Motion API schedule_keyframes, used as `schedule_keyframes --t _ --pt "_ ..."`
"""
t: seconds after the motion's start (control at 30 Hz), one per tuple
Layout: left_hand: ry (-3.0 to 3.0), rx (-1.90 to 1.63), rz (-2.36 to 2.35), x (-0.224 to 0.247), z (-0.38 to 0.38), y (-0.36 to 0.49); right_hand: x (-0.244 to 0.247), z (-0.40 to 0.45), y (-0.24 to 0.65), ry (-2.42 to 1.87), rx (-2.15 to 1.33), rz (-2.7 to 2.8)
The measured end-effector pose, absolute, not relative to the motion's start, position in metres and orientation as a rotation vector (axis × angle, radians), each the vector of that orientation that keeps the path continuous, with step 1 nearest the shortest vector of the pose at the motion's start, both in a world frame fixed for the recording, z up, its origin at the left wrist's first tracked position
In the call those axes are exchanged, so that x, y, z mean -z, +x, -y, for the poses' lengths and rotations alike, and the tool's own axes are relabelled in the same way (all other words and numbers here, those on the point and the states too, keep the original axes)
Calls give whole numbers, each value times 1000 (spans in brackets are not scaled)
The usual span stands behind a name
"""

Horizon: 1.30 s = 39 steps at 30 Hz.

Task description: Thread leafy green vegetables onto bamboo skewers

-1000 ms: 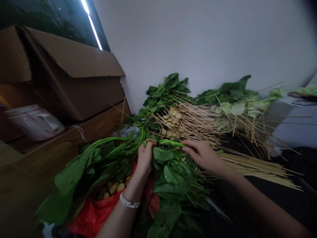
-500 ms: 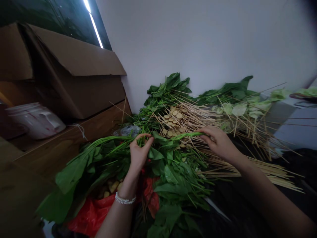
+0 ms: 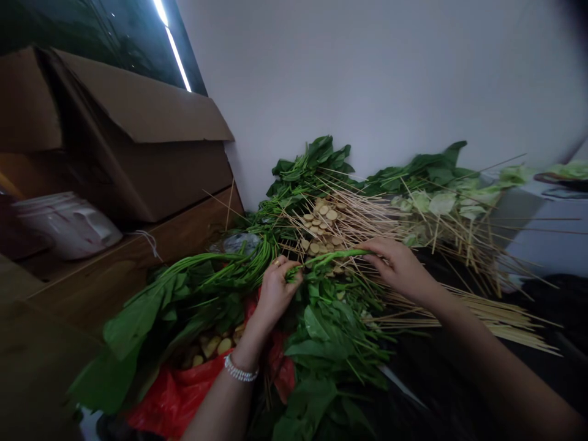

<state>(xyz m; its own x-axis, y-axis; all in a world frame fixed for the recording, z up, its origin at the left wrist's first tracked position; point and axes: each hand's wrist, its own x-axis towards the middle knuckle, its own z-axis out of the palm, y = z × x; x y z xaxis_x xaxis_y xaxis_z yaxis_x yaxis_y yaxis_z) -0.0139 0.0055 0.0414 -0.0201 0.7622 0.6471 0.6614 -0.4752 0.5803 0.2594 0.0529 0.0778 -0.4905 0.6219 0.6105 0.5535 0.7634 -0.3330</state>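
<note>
Between my two hands stretches a small bunch of leafy greens (image 3: 334, 255), its stems lying roughly level. My left hand (image 3: 278, 288), with a beaded bracelet at the wrist, is closed on the leafy end. At the other end my right hand (image 3: 395, 264) pinches the stem tips between thumb and fingers. Loose leafy greens (image 3: 335, 337) are heaped just below the bunch. More long-stemmed greens (image 3: 184, 288) lie left of my left hand. Beneath these sits a red plastic bag (image 3: 179, 392) with potato pieces (image 3: 215, 344) showing.
Skewered potato slices (image 3: 324, 217) lie behind my hands, beside piled greens (image 3: 312, 162) against the wall. Skewered pale leaves (image 3: 443, 203) stand at the right. Bare bamboo skewers (image 3: 500, 321) lie near my right forearm. At left are a cardboard box (image 3: 174, 174) and a white plastic jug (image 3: 68, 223).
My left hand has moved right and slightly down, closing on the leafy end of the bunch nearer my right hand. My right hand has shifted slightly left.
</note>
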Motion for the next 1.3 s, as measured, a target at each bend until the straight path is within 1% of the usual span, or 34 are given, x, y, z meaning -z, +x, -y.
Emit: schedule_keyframes --t 0.17,0.3,0.4,0.5,0.63,0.83,1.13,1.3 --pt "1541 -1744 -1533 -38 -11 -16 -74 -50 252 -834 -84 2322" --pt "1333 -1873 -1559 -36 -17 -32 -77 -49 257 -869 -40 2308" --pt "1289 -1959 -1553 -40 -16 -39 -78 -53 264 -916 -14 2270" --pt "1403 -1913 -1542 -46 -9 -32 -75 -55 264 -908 37 2288" --pt "1862 -1748 -1675 -51 3 -18 -72 -49 255 -913 163 2289" --pt "2390 -1472 -1581 -51 8 -13 -78 -34 244 -910 254 2297" --pt "2578 -1335 -1485 -44 9 -4 -75 -19 225 -908 395 2383" --pt "2633 -1215 -1426 -41 10 -3 -75 -14 220 -903 412 2420"
